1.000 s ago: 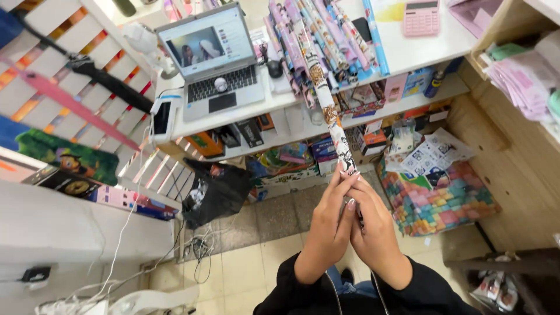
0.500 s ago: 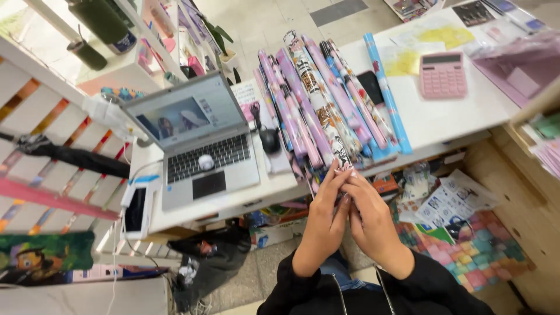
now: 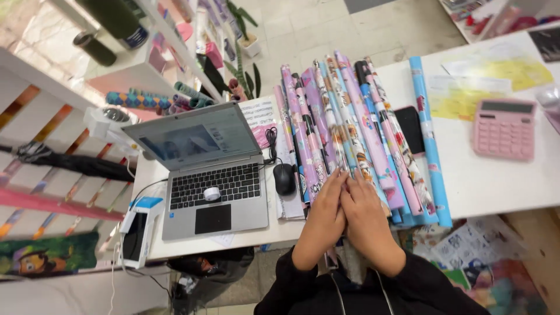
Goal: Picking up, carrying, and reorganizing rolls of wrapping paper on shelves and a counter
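Both hands meet at the near edge of the white worktop (image 3: 496, 186). The left hand (image 3: 322, 217) and right hand (image 3: 366, 219) press together around the near end of one patterned wrapping-paper roll (image 3: 345, 153) — grip closed on it, fingers forward. That roll lies among the row of rolls (image 3: 373, 122) on the worktop; whether it rests fully down cannot be told. Just left sit a black mouse (image 3: 284, 178) and an open laptop (image 3: 201, 169) — close to the left elbow. A pink calculator (image 3: 505, 128) lies well apart, right.
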